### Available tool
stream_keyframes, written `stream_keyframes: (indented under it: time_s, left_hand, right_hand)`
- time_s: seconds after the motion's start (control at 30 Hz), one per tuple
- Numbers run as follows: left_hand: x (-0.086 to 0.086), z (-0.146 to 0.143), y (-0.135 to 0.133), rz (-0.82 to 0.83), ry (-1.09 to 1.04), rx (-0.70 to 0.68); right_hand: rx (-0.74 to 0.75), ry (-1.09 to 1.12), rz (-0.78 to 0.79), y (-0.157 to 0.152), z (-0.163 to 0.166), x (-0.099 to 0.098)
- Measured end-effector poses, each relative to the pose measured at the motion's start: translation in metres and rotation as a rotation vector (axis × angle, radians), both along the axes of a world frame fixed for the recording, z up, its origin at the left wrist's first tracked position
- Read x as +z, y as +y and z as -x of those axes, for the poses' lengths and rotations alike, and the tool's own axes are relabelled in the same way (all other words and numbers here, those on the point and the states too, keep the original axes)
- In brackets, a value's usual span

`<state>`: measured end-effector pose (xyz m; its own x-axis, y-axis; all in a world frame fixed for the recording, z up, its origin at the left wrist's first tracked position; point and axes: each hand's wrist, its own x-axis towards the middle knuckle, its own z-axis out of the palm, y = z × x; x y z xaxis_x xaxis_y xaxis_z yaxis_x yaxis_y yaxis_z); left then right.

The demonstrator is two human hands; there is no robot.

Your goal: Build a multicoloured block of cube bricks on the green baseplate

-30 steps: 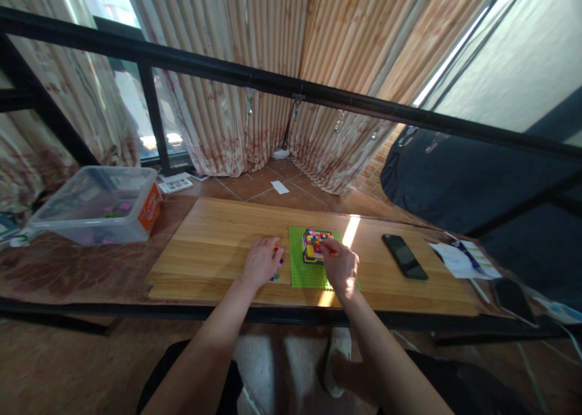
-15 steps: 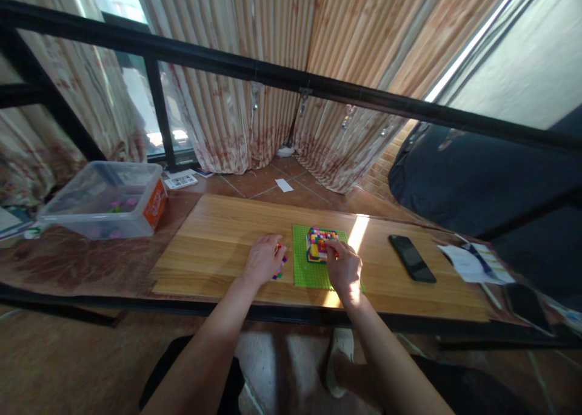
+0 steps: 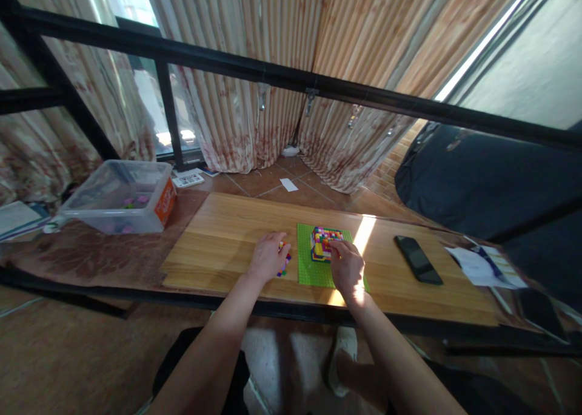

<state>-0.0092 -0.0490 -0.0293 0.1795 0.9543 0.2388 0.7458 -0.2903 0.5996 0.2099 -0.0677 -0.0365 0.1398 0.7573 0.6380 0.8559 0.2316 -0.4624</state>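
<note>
A green baseplate [image 3: 311, 270] lies on the wooden board [image 3: 227, 233], and a small multicoloured brick block [image 3: 324, 241] stands on its far part. My right hand [image 3: 346, 266] rests on the baseplate with its fingertips against the block's near right side; any brick in them is too small to make out. My left hand [image 3: 267, 256] lies just left of the baseplate, its fingers curled over a few small loose bricks [image 3: 284, 264] on the board.
A clear plastic bin [image 3: 119, 195] with some bricks sits at the far left. A black phone [image 3: 418, 259] lies right of the baseplate, with papers [image 3: 482, 266] further right. A black rail [image 3: 291, 78] and curtains run behind the table.
Both hands keep their places at the baseplate and the block; only the camera has shifted, so the scene sits a little further right in the picture.
</note>
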Motion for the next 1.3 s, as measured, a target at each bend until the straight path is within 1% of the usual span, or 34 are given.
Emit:
stream_keyframes:
  time_s: [0.1,0.2,0.27,0.33,0.37,0.47,0.57,0.77,0.97,1.13,1.3]
  left_hand:
    - [0.002,0.003,-0.001,-0.003,-0.006,0.01]
    - [0.004,0.008,-0.001,-0.002,-0.001,0.033]
    - [0.005,0.011,-0.001,0.002,0.006,0.049]
    - [0.006,0.013,0.0,0.01,0.012,0.055]
    - [0.006,0.013,0.0,0.014,0.016,0.058]
    - [0.004,0.013,0.0,0.025,0.03,0.058]
    - [0.002,0.014,0.0,0.029,0.035,0.047]
    - [0.003,0.014,0.001,0.036,0.039,0.052]
    - [0.003,0.012,0.0,0.058,0.035,0.053]
    - [0.0,0.013,0.002,0.051,0.027,0.051]
    - [-0.003,0.012,0.004,0.057,0.018,0.04]
  right_hand:
    - [-0.011,0.012,0.012,-0.007,0.001,0.006]
    - [-0.025,0.052,0.003,-0.019,0.012,0.008]
    - [0.038,0.069,0.041,-0.027,0.028,0.005]
    - [0.162,0.033,0.157,-0.033,0.046,-0.001]
    - [0.197,0.024,0.187,-0.035,0.055,-0.005]
    - [0.258,0.007,0.241,-0.032,0.075,-0.014]
    - [0.289,-0.004,0.271,-0.024,0.082,-0.018]
    - [0.315,-0.001,0.302,-0.014,0.083,-0.018]
    - [0.304,0.027,0.284,-0.017,0.081,-0.019]
    - [0.226,0.062,0.243,-0.03,0.068,-0.013]
    - [0.102,0.151,0.177,-0.044,0.042,-0.008]
